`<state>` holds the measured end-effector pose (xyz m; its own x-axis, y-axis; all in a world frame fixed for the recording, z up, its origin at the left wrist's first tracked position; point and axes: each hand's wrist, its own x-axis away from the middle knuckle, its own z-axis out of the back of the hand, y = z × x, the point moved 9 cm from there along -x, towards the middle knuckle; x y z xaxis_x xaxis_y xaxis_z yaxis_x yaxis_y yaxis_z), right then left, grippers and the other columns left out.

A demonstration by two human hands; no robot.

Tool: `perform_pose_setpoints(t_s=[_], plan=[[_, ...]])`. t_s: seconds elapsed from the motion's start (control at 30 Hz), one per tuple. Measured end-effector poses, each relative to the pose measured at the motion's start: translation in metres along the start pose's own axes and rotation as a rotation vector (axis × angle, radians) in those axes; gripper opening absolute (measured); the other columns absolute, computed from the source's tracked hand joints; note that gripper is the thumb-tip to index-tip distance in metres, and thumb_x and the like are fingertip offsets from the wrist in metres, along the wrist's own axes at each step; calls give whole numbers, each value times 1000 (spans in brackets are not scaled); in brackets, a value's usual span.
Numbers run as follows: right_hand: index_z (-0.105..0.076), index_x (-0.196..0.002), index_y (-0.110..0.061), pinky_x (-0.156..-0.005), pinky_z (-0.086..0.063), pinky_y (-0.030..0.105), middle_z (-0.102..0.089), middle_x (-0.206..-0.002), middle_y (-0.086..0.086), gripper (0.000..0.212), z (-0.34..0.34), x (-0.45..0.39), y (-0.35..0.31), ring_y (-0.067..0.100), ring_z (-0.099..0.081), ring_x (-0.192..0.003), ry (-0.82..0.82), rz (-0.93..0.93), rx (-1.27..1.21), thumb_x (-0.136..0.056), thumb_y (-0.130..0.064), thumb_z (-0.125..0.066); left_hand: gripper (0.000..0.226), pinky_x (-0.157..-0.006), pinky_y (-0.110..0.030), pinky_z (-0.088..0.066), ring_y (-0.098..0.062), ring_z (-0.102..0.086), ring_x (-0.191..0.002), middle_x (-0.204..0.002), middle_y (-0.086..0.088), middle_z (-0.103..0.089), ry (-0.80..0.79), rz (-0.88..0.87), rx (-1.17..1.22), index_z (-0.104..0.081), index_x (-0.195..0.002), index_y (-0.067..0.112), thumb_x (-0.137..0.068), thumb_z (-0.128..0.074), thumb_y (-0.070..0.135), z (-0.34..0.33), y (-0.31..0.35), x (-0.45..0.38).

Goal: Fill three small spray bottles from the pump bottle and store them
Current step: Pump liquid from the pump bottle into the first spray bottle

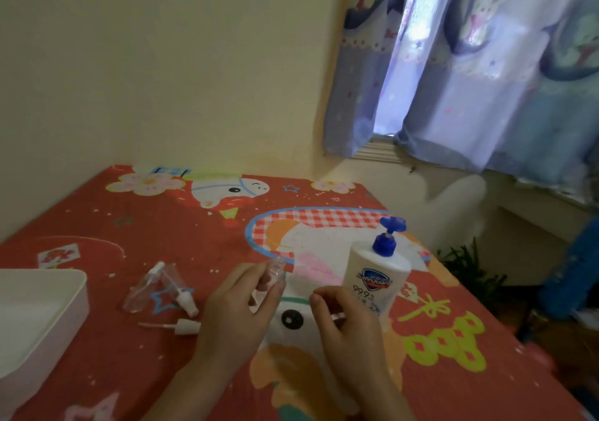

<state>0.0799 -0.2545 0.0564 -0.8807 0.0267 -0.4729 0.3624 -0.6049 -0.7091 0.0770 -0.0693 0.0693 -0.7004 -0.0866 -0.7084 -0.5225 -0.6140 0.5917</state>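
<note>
A red cartoon-print tablecloth (136, 235) covers the whole table, glossy like oilcloth and busy with flowers and checks. At the left edge sits a white storage tray (48, 310), smooth plastic with rounded corners, where I'd guess the finished bottles go. On the right stands the Safeguard pump bottle (372, 278), a fat white oval body with a blue pump head pointing away from the hands.

The left hand (236, 317) has its fingers curled round a small clear spray bottle (275, 270), held upright near the middle of the table, its neck showing above the fingertips and apparently open. The right hand (343, 320) is just beside it, in front of the pump bottle, fingers bent in a pinch; whether it holds a cap or anything else I cannot tell.

To fill well, I'd bring that open neck right under the blue nozzle, keep it vertical, and press the pump slowly, since thick soap will smear a narrow mouth.

Further left lie two more clear spray bottles (152, 287) on their sides, thin hard plastic, and nearest the tray a loose white spray head (184, 326) with its dip tube.
</note>
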Motion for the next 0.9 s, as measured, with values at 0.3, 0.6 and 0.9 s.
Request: perform_pose_setpoints(t_s=[0.3,0.6,0.9], plan=[[-62,-86,-40,-63,-55,21,-67,-85,-20,14,60,1,25,-5,-62,-84,153,-66,26,-90,-27,-64,25,-66,-11,-46,3,-59,-87,-90,20,-62,-90,127,112,-67,-111,27,-93,-58,42,-50,16,-6],[-51,-87,-27,-61,-51,28,-57,-84,-8,27,106,-8,52,11,-56,-77,338,-152,48,-78,-36,-75,40,-88,-18,-48,0,-57,-112,-122,19,-62,-314,230,245,-55,-134,29,-97,-53,44,-101,27,-14],[-40,-115,-54,-80,-57,26,-59,-106,-30,54,79,-26,60,-2,-61,-101,82,-196,-176,-84,-25,-72,20,-82,-11,-50,11,-57,-112,-117,29,-64,-404,320,455,-56,-116,49,-99,-49,42,-113,37,-14]])
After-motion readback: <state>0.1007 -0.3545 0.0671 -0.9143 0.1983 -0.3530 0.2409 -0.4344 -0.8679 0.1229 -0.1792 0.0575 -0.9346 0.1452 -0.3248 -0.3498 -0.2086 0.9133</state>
